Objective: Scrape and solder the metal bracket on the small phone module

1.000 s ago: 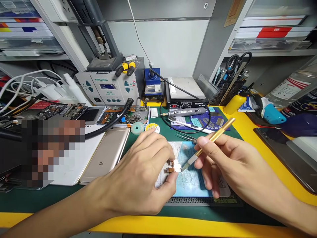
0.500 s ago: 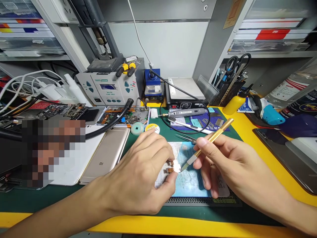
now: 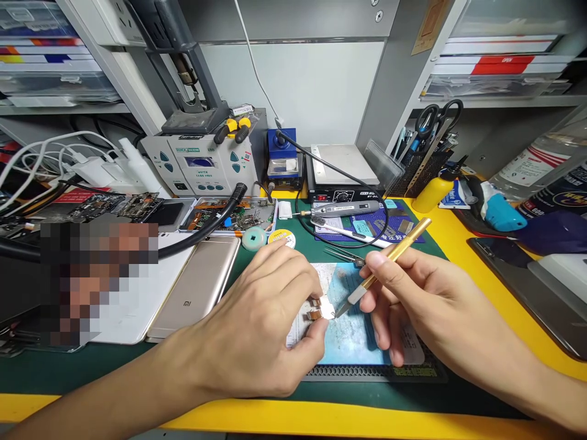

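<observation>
A small silvery part [image 3: 327, 307] with copper-coloured flex tabs lies on a blue and white card [image 3: 353, 342]. My left hand [image 3: 270, 318] holds this part between thumb and fingers at its left side and edge. In my right hand [image 3: 403, 293] is a gold-handled craft knife [image 3: 403, 244], gripped like a pen between thumb and fingers. The blade points down and left, its tip at the right edge of the small part. Whether the tip touches it is too small to tell. My right hand's lower fingers are curled over the card.
Behind the hands are tweezers [image 3: 343, 255], a toothbrush [image 3: 348, 232], a grey pen-like tool [image 3: 346, 209] and a heating plate [image 3: 343, 164]. A gold phone [image 3: 195, 287] lies left, a dark phone [image 3: 527, 293] right. A black hose [image 3: 202, 235] crosses the left side.
The knife blade has turned slightly in my right hand, its tip still by the small part. My left hand has stayed almost the same.
</observation>
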A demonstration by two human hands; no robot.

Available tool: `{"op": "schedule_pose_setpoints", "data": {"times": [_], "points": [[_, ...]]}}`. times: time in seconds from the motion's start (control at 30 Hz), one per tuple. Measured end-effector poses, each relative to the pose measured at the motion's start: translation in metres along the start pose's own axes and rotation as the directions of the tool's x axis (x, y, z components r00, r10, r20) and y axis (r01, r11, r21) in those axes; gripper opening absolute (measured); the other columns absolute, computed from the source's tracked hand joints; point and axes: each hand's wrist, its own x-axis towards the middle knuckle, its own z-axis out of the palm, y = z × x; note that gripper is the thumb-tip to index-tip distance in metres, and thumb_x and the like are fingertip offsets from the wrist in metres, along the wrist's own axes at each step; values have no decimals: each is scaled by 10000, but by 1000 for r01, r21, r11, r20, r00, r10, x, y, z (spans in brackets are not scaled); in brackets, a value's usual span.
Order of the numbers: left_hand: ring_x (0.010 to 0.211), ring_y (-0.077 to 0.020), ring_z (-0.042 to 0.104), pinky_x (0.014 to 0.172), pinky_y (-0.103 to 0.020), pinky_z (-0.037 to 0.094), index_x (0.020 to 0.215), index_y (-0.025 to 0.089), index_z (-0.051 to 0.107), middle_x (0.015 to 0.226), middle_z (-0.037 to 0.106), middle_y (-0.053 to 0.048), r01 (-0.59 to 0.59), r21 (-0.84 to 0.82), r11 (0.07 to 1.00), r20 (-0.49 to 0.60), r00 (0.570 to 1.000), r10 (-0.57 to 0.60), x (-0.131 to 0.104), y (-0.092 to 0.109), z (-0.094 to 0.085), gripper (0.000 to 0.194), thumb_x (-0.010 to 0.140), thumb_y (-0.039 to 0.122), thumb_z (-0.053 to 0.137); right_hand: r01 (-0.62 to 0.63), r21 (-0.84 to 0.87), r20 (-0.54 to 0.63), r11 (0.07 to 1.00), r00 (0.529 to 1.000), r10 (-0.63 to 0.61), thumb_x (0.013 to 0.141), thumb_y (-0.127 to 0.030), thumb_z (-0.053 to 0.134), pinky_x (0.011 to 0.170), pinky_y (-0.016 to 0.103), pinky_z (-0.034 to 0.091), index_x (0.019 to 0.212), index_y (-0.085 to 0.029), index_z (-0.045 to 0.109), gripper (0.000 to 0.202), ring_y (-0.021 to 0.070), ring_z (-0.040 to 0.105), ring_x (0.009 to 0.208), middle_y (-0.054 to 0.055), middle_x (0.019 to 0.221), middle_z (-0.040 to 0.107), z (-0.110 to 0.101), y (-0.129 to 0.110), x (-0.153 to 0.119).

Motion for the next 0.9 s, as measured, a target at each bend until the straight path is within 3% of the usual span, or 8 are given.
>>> {"op": "schedule_pose_setpoints", "data": {"times": [0.9], "points": [[925, -228, 577, 1131, -522, 400, 954, 143, 650, 906, 634, -78, 8, -13, 1000, 13, 1000, -8, 0, 2, 1, 87, 877, 124, 615, 18, 75, -32, 997, 999, -15, 934, -695, 592, 338, 224, 468, 834, -221, 604, 485, 155, 606, 335, 20, 515, 699, 0, 3, 1]]}}
